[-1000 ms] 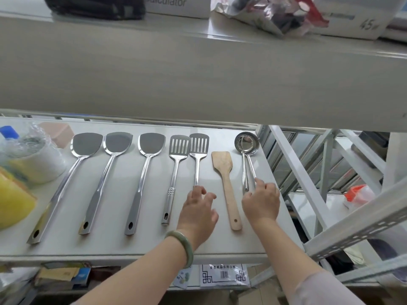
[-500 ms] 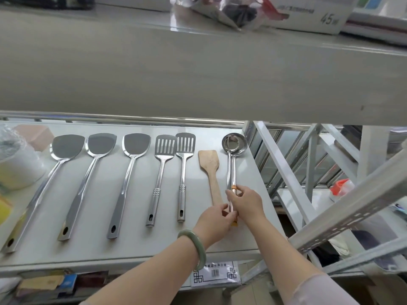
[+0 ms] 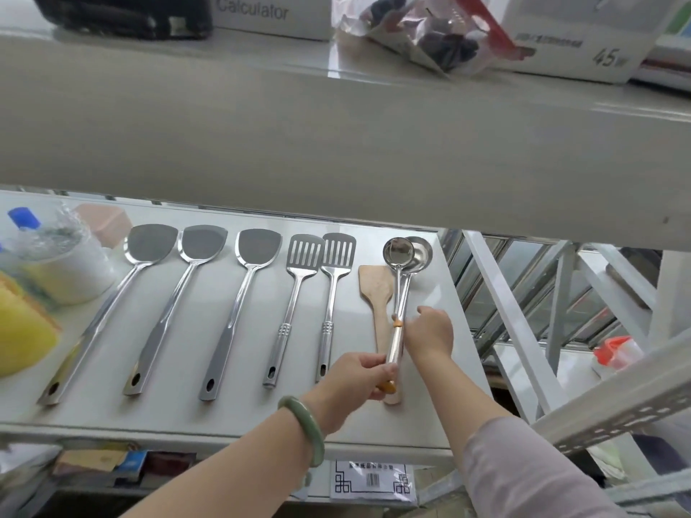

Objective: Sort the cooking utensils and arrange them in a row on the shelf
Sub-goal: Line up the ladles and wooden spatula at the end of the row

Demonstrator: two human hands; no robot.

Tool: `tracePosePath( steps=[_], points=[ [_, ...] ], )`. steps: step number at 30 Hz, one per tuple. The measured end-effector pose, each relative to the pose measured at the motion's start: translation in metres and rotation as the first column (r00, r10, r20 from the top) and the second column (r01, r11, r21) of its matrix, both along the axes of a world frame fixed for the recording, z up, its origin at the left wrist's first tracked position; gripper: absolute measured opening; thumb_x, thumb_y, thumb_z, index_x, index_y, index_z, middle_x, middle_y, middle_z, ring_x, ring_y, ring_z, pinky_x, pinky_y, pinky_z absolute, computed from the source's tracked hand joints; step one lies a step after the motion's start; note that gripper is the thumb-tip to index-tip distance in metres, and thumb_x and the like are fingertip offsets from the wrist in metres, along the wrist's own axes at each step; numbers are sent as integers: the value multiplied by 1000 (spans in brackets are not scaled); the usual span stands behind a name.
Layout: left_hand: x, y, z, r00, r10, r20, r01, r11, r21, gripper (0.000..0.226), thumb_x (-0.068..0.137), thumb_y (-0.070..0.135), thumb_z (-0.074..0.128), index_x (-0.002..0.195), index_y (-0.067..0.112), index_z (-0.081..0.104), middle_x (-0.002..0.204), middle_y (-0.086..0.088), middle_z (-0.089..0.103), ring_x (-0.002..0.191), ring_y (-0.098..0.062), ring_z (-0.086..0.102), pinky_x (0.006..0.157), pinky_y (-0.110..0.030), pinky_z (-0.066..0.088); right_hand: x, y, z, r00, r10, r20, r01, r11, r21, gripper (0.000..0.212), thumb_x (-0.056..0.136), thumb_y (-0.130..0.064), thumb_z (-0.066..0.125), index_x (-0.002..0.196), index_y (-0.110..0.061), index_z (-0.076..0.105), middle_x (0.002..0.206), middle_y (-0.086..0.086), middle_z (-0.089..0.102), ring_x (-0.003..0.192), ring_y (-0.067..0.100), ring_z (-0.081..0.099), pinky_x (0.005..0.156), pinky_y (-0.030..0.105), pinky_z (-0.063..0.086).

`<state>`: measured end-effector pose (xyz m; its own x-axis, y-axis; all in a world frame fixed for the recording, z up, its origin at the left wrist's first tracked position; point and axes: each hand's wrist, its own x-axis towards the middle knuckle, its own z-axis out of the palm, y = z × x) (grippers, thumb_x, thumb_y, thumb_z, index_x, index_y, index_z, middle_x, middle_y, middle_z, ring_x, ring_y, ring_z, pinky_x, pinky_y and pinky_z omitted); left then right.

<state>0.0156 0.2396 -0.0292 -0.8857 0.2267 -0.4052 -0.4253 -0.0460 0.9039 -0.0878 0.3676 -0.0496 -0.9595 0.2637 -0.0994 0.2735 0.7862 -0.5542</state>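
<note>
While left hand (image 3: 359,375) grips ladle (image 3: 398,256), right hand (image 3: 430,332) flanks it.

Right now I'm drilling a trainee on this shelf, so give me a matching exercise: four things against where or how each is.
Things:
1. ladle
2. wooden spatula
3. green bangle
4. yellow sponge

States:
A. far left of the shelf
B. lying flat between slotted turners and ladles
C. on the left wrist
D. handle pinched by the left hand

Pairs: 1-D, 2-B, 3-C, 4-A
</note>
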Motion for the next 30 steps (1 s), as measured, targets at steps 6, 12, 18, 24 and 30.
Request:
tracePosePath(
  steps=[6, 12, 18, 24, 30],
  points=[
    [8, -27, 12, 998, -43, 36, 42, 999, 26, 14, 90, 12, 57, 94, 14, 70, 85, -6, 64, 65, -8, 58, 55, -12, 46, -16, -14, 3, 999, 4, 54, -5, 1000, 11, 18, 82, -10, 51, 86, 0, 66, 89, 15, 65, 76, 29, 52, 65, 28, 36],
    [16, -36, 16, 995, -102, 3, 102, 995, 2, 22, 90, 10, 56, 108, 3, 67, 83, -6, 63, 64, -7, 57, 56, -12, 44, -11, -12, 7, 997, -30, 68, 38, 992, -119, 20, 84, -10, 50, 95, 0, 63, 85, 12, 59, 91, 35, 62, 68, 30, 40],
    [27, -42, 14, 990, -59, -125, 51, 996, -70, 24, 90, 10, 57, 111, 12, 69, 76, 3, 64, 68, -7, 58, 59, -14, 44, 8, -27, 15, 997, -75, -34, 63, 963, -262, 31, 94, -23, 36, 111, -3, 53, 107, 19, 65, 101, 36, 58, 73, 33, 36],
    [43, -52, 7, 984, 1, -178, -22, 993, -117, 29, 88, 5, 58, 105, 26, 67, 81, -5, 65, 70, -11, 58, 59, -18, 47, 26, -45, 9, 998, 42, 47, -45, 996, 73, 28, 90, -24, 51, 110, -6, 53, 111, 13, 66, 103, 34, 61, 78, 33, 45],
    [37, -50, 21, 967, 60, -249, -95, 987, -133, 38, 84, 3, 63, 96, 39, 67, 62, 8, 65, 64, -7, 57, 56, -12, 46, 34, -46, 11, 993, 93, 72, -106, 972, 210, 28, 92, -17, 40, 112, -4, 55, 115, 15, 64, 107, 33, 60, 86, 36, 48]
  ],
)
